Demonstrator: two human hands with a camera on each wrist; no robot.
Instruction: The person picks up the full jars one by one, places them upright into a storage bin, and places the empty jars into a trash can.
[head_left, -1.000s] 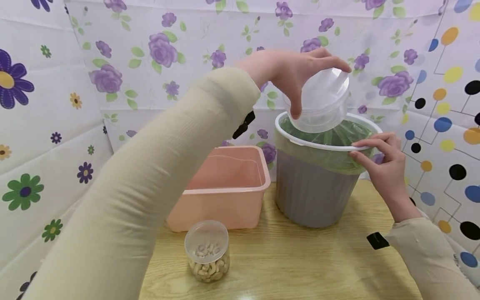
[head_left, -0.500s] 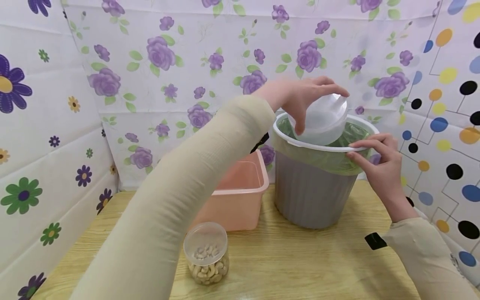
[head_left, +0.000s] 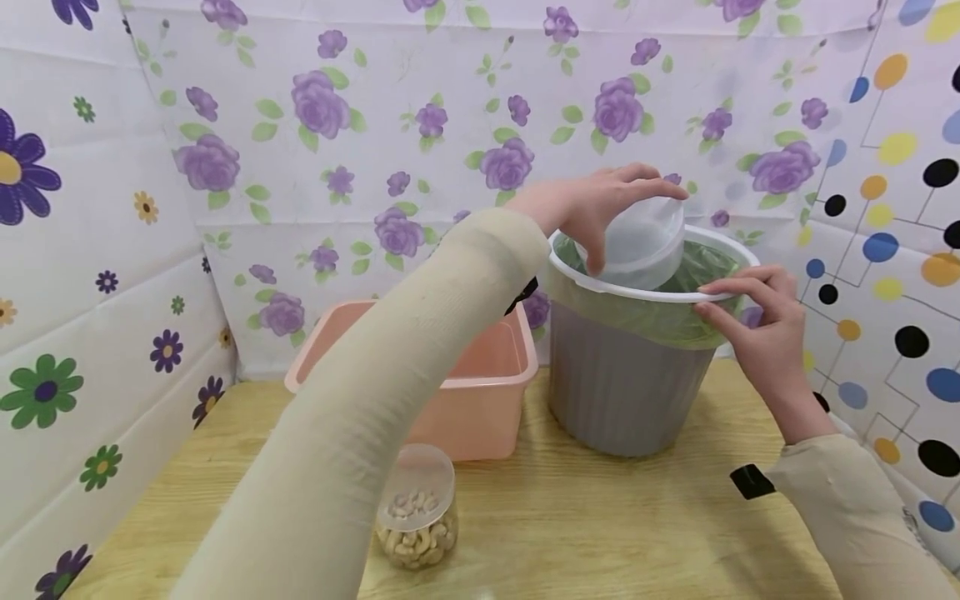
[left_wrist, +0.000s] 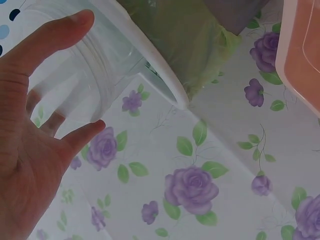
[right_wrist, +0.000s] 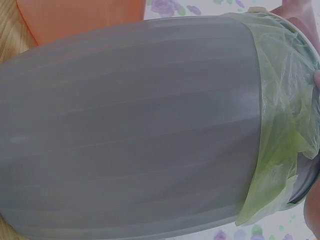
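My left hand (head_left: 588, 208) grips a clear plastic tub (head_left: 648, 246) from above, thumb and fingers spread round its wall. The tub is tilted, its lower part within the mouth of a grey trash bin (head_left: 630, 383), overlapping the white rim (head_left: 637, 294). A green bin liner (head_left: 652, 321) is folded over the bin's edge. On the right side, my right hand (head_left: 772, 333) pinches the rim and liner between thumb and fingers. In the left wrist view, the tub (left_wrist: 92, 75) lies close by the bin's rim, with the left hand (left_wrist: 30, 145) curved round it.
A pink plastic basin (head_left: 468, 421) stands left of the bin, partly behind my left sleeve (head_left: 352, 417). In front of it is a clear jar (head_left: 416, 521) of cashews. Everything stands on a wood-grain table (head_left: 585, 533) with patterned cloth walls (head_left: 450, 108) around it.
My left hand has lowered the tub from above the bin into its mouth, then shifted it slightly left. The right hand has stayed at the rim.
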